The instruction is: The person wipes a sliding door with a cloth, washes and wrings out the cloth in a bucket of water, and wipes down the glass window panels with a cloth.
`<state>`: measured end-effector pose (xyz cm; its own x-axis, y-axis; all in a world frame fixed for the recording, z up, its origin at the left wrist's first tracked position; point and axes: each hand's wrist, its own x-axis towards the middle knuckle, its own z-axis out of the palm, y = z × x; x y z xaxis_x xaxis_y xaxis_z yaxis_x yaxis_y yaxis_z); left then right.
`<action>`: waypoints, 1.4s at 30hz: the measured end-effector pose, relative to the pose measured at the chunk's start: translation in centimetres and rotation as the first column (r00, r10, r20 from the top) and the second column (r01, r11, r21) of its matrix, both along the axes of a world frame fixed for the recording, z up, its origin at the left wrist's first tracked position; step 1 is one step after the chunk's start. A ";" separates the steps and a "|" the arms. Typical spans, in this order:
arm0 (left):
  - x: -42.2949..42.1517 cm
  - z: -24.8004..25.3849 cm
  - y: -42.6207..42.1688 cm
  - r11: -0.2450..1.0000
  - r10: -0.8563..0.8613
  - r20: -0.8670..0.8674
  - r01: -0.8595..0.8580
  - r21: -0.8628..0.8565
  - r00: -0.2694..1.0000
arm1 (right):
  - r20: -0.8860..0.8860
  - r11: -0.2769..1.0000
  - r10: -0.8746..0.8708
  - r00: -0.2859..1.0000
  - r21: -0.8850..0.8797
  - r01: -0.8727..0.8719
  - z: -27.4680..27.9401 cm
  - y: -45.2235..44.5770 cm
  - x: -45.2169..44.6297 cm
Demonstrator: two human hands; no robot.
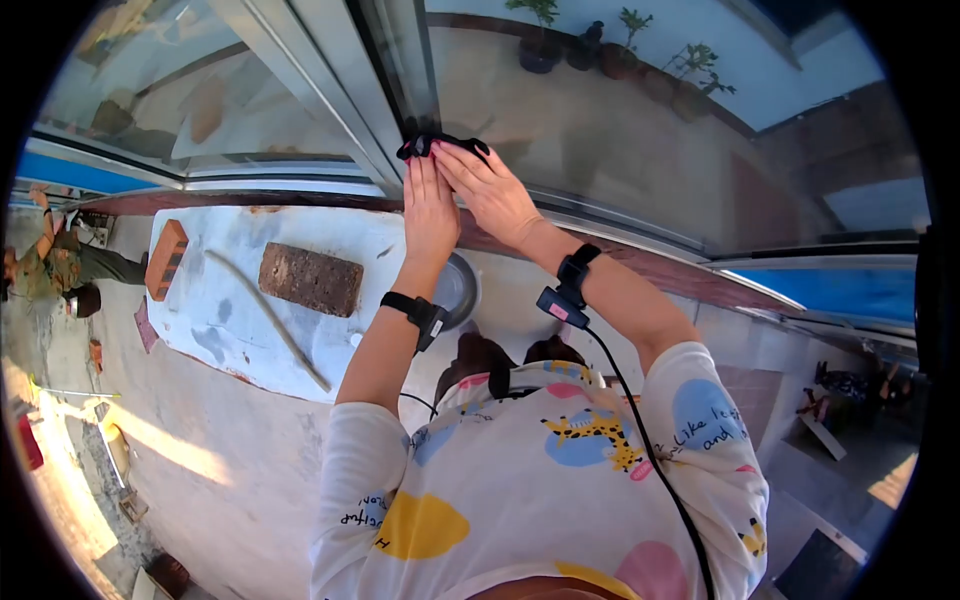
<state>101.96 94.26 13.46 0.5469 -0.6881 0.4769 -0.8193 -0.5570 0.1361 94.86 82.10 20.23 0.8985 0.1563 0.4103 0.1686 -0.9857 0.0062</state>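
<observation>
Both hands are raised to the lower corner of a metal window frame [345,95], side by side and touching. Under their fingertips lies a black cloth [445,146] with a bit of pink, pressed against the frame and glass. My left hand [430,212] has its fingers together, pointing up onto the cloth's left part. My right hand [490,195] slants in from the right, its fingers pressed on the cloth's middle. Each wrist wears a black strap with a small device.
Left below the window, a white board [215,325] bears a brown brick [311,279], an orange brick [167,260] and a stick [265,310]. A grey basin [458,290] stands beside it. Another person [75,262] is at the far left.
</observation>
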 end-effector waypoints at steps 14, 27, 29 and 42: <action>-3.7 -5.2 -8.3 0.535 0.066 -0.898 -0.776 -0.336 0.434 | -0.194 0.639 0.049 0.980 0.760 0.119 -1.6 -5.1 -24.8; -26.7 -8.7 -28.9 0.491 -0.415 -0.871 -0.742 -0.456 0.261 | -0.367 0.523 -0.166 0.915 0.754 0.397 -4.7 -14.7 -43.0; -32.2 -5.2 -31.7 0.561 -0.447 -0.890 -0.745 -0.362 0.096 | -0.381 0.508 -0.210 0.901 0.744 0.433 -4.8 -15.5 -44.9; -17.3 3.4 -21.2 0.259 -0.393 -0.728 -0.692 -0.674 0.561 | -0.383 0.513 -0.240 0.892 0.730 0.451 -4.8 -15.9 -45.1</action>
